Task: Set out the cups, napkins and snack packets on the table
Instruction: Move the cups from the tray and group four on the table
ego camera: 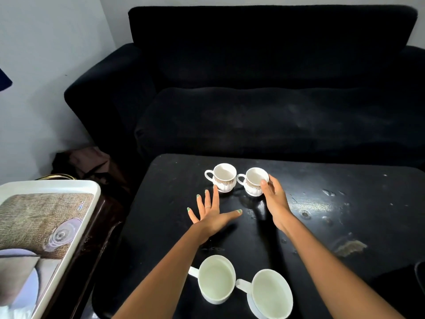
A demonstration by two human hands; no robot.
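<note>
Cup-setting is underway: the right hand grips the far right teacup on the bench, the left hand hovers open, napkins next.

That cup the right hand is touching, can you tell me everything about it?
The far right cup is small, white and glossy, like china, with a brown patterned band around its middle and a ribbed lower body. It stands upright and empty on the black table, its loop handle pointing left toward the matching cup beside it. The right hand grips its right side, thumb at the rim.
</note>
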